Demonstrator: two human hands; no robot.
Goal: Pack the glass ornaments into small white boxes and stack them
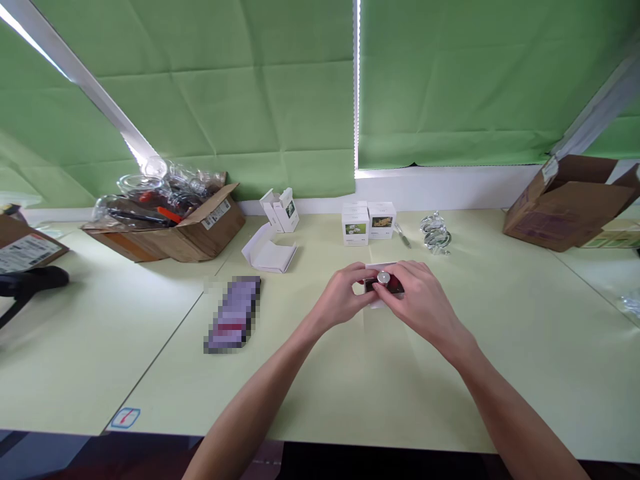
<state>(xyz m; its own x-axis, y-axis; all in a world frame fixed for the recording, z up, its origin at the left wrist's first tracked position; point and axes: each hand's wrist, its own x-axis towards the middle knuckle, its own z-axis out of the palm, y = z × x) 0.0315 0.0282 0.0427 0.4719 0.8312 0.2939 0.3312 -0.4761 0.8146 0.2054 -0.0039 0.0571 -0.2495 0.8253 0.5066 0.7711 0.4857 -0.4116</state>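
Both my hands meet over the table at centre right. The thumb and fingers of my right hand (417, 293) close around a small round piece with a silver top (383, 277). My left hand (340, 293) grips the left end of a small dark piece (396, 285) with a hint of red, lying around and under the silver top. My fingers cover much of both, so their exact kind does not show. White paper or card (377, 266) shows behind and below them. Just beyond stand small white boxes with flower pictures (355, 229).
A slim grey-green tool (403, 236) and a bagged coiled metal hose (435, 233) lie behind my right hand. Leftward are an opened white box (281, 211), folded white card (270, 253) and a blurred purple object (235, 313). Cardboard boxes (215, 227) stand at both sides.
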